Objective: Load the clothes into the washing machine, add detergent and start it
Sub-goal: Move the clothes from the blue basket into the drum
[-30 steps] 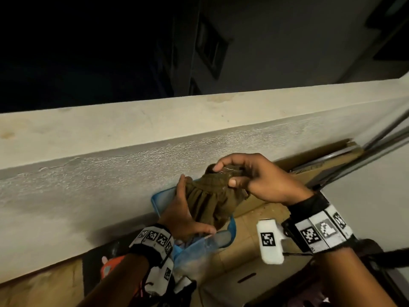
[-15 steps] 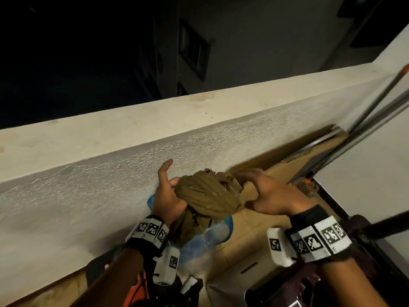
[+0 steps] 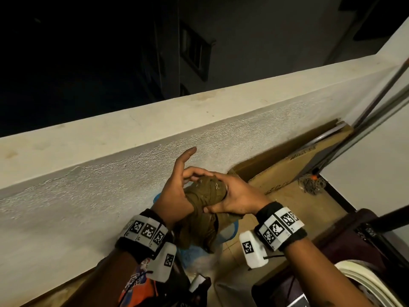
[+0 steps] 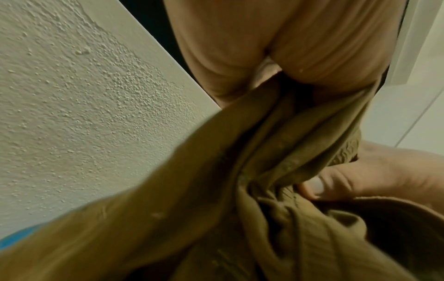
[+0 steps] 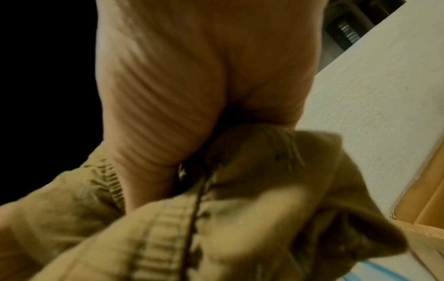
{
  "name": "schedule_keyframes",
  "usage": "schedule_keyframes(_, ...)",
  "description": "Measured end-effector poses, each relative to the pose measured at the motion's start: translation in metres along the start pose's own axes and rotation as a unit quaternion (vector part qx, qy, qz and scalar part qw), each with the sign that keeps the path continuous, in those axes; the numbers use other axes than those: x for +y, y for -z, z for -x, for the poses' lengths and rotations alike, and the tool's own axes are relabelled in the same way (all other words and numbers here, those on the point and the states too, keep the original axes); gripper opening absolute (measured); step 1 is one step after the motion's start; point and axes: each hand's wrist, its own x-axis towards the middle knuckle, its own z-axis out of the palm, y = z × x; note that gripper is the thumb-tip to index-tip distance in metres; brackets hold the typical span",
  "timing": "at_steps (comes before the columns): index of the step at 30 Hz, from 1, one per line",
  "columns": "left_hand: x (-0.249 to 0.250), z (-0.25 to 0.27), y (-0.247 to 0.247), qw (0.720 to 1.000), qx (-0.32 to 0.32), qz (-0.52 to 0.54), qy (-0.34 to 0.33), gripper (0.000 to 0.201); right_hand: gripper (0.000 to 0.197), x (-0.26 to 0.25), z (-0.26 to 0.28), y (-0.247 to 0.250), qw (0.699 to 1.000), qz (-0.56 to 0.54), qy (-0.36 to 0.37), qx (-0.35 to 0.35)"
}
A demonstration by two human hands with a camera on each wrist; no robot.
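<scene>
You hold one olive-brown garment (image 3: 204, 196) bunched between both hands in front of a pale, rough-plastered parapet wall (image 3: 110, 191). Your left hand (image 3: 174, 196) cups its near-left side, thumb and lower fingers against the cloth, while the index finger points straight up, free of it. Your right hand (image 3: 234, 196) wraps the other side, fingers curled over the top and thumb pressing underneath.

The left wrist view shows soft folds gathered in the palm; the right wrist view shows a ribbed band (image 5: 153, 224) and a thin cord (image 5: 197, 201).

The garment looks light, limp and not slippery, so it probably sags wherever unsupported; its lower part already hangs below your hands over a blue tub (image 3: 230, 231). Gather that loose tail before carrying it, and grip the thick bunched middle, not the cord.

Count: one garment, two hands, one blue tub, one cardboard box (image 3: 294, 167) by the wall. The washing machine cannot be identified in view.
</scene>
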Motion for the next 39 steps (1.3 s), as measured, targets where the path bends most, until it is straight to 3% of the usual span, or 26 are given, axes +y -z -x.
schedule_keyframes(3, -0.006, 0.001, 0.011, 0.994, -0.045, -0.089, 0.033, 0.105, 0.070, 0.000, 0.012, 0.011, 0.995, 0.084, 0.006, 0.048)
schedule_keyframes(6, -0.017, -0.004, 0.021, 0.968, -0.137, -0.197, 0.077, 0.112, 0.066, 0.003, 0.035, 0.032, 0.986, 0.143, -0.001, 0.088)
schedule_keyframes(10, -0.024, -0.017, 0.000, 0.936, -0.190, -0.286, 0.073, 0.103, 0.062, 0.008, 0.084, 0.064, 0.977, 0.157, -0.028, 0.143)
schedule_keyframes(14, -0.021, -0.033, -0.059, 0.926, -0.196, -0.322, -0.006, 0.084, 0.067, 0.023, 0.148, 0.090, 0.954, 0.182, -0.084, 0.221)
schedule_keyframes(20, 0.000, -0.044, -0.176, 0.901, -0.270, -0.323, -0.105, 0.068, 0.070, 0.056, 0.256, 0.103, 0.920, 0.159, -0.174, 0.314)
schedule_keyframes(28, 0.006, -0.014, -0.309, 0.872, -0.376, -0.292, -0.120, 0.064, 0.065, 0.106, 0.413, 0.090, 0.849, 0.106, -0.312, 0.413)
schedule_keyframes(33, -0.005, 0.018, -0.351, 0.824, -0.441, -0.345, -0.091, 0.059, 0.070, 0.163, 0.476, 0.068, 0.830, 0.072, -0.398, 0.384)
schedule_keyframes(36, -0.014, 0.034, -0.361, 0.790, -0.478, -0.377, -0.076, 0.054, 0.074, 0.200, 0.492, 0.052, 0.821, 0.066, -0.464, 0.325)
schedule_keyframes(39, -0.023, 0.043, -0.364, 0.777, -0.491, -0.389, -0.059, 0.051, 0.086, 0.234, 0.494, 0.034, 0.823, 0.029, -0.496, 0.277)
